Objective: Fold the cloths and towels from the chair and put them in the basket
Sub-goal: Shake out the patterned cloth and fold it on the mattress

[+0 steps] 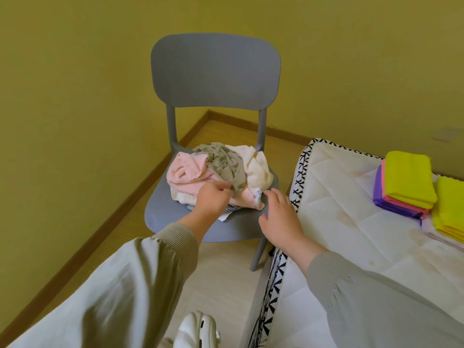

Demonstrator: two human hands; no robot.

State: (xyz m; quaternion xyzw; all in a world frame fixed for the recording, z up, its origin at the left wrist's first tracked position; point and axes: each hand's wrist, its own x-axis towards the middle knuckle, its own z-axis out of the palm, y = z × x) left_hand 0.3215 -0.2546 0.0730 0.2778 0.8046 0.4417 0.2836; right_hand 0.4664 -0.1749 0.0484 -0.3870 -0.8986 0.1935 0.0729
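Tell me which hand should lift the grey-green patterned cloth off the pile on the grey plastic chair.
Left. The left hand pinches the lower edge of the grey-green patterned cloth, topmost on the grey plastic chair. The right hand hovers open beside the pink towel, holding nothing.

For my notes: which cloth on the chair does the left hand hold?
The grey patterned cloth, pinched by the left hand; the pink towel and cream towel are plain.

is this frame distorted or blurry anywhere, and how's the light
Head view: wide-angle distortion stretches the sleeves near the bottom corners; light is soft and even, no glare; the white shoe is slightly soft, the grey patterned cloth sharp.
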